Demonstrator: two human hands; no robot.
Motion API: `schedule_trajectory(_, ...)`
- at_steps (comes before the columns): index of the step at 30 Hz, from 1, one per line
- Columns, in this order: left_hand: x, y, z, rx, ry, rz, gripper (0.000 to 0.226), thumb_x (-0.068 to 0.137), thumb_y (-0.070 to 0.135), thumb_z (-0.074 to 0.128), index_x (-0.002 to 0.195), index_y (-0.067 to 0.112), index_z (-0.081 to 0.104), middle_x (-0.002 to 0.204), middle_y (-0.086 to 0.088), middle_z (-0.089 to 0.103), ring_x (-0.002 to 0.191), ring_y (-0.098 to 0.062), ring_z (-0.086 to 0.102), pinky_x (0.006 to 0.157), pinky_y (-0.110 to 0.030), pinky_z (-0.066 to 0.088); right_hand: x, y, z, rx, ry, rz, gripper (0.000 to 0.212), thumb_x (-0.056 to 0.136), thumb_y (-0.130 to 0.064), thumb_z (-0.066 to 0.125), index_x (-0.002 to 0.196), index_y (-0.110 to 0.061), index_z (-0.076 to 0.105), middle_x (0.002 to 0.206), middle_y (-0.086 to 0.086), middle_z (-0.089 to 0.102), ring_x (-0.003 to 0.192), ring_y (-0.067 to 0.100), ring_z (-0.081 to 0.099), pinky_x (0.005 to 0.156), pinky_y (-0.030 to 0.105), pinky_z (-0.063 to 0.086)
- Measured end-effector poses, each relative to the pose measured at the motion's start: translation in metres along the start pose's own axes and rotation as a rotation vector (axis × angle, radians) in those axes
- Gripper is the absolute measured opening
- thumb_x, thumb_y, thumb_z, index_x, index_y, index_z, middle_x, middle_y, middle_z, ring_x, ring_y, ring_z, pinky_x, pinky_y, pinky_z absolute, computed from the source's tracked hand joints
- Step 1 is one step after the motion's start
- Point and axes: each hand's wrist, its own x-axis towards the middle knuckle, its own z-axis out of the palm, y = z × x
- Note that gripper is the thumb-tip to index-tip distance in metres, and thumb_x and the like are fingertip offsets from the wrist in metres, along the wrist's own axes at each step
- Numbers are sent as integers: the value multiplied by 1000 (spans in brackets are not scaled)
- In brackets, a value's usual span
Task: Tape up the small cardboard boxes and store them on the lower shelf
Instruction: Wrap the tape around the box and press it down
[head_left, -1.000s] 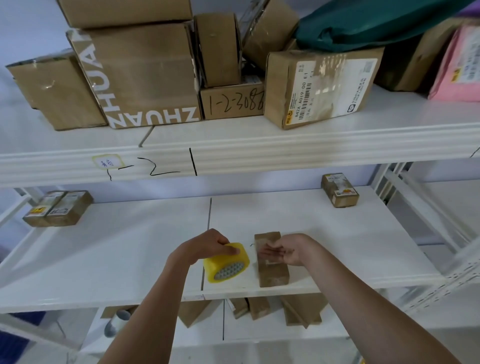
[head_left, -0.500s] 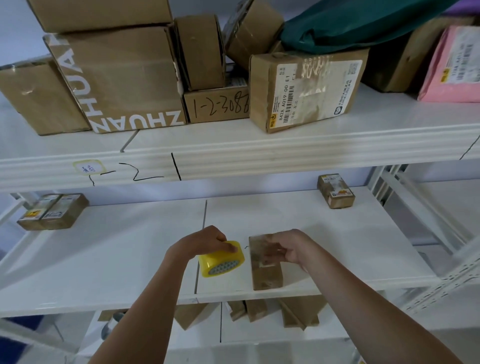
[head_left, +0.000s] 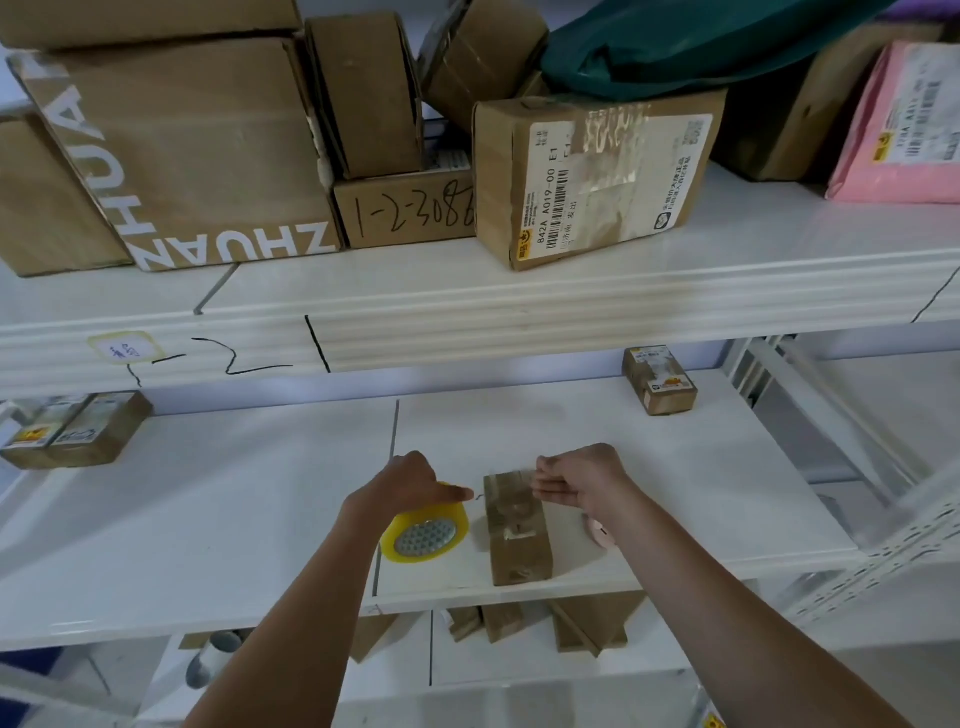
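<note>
On the white middle shelf, a small brown cardboard box lies near the front edge, with a yellow roll of clear tape just to its left under the left hand, and the right hand at the box's far right corner. Two small labelled cardboard boxes sit side by side at the shelf's far left, and another small labelled box sits at the back right. Large brown cardboard cartons crowd the upper shelf, while more small cardboard boxes stand on the lower shelf, below the front edge.

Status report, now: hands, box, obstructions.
Left hand grips tape roll. Right hand pinches at small box on middle shelf. Nothing blocking.
</note>
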Motion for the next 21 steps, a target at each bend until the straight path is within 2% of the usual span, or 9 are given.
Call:
schedule_trajectory(4, 8, 3, -1, 7, 9, -9, 73, 66, 89, 60, 58, 17, 58, 59, 1, 58, 57, -12, 58, 53, -24, 42, 8, 1, -9, 32, 12, -13, 14, 87, 5, 74, 92, 15, 66, 81, 25, 74, 76, 32, 74, 69, 40, 63)
schedule_trajectory(9, 19, 0, 8, -48, -62, 1, 53, 80, 73, 65, 70, 21, 60, 78, -2, 67, 67, -13, 62, 57, -23, 44, 19, 20, -19, 9, 54, 34, 15, 87, 3, 75, 94, 13, 67, 82, 24, 75, 78, 34, 76, 71, 42, 63)
schedule_trajectory(11, 22, 0, 12, 28, -64, 21, 50, 78, 70, 69, 68, 21, 60, 74, -1, 66, 65, -13, 63, 57, -23, 48, 23, 28, -19, 8, 73, 55, 15, 87, 3, 76, 94, 14, 68, 80, 24, 75, 77, 35, 75, 66, 41, 63)
schedule_trajectory(15, 24, 9, 20, 116, -43, 12, 64, 64, 80, 71, 71, 18, 56, 71, -1, 63, 63, -14, 63, 64, -32, 55, 30, 39, -21, -4, 155, 100, 15, 85, 2, 77, 86, 15, 69, 73, 24, 73, 68, 32, 74, 61, 40, 63)
schedule_trajectory(18, 22, 11, 22, 173, -22, 13, 76, 54, 93, 61, 67, 19, 50, 67, 0, 60, 59, -14, 59, 56, -28, 46, 36, 42, -27, -23, 181, 124, 16, 86, 1, 77, 86, 15, 69, 74, 23, 73, 65, 30, 73, 55, 36, 60)
schedule_trajectory(21, 21, 11, 24, 180, -37, 15, 78, 59, 94, 60, 67, 17, 50, 64, 1, 56, 57, -14, 56, 55, -26, 41, 39, 42, -31, -73, 160, 132, 14, 89, 0, 74, 88, 13, 68, 76, 22, 73, 64, 29, 72, 50, 34, 58)
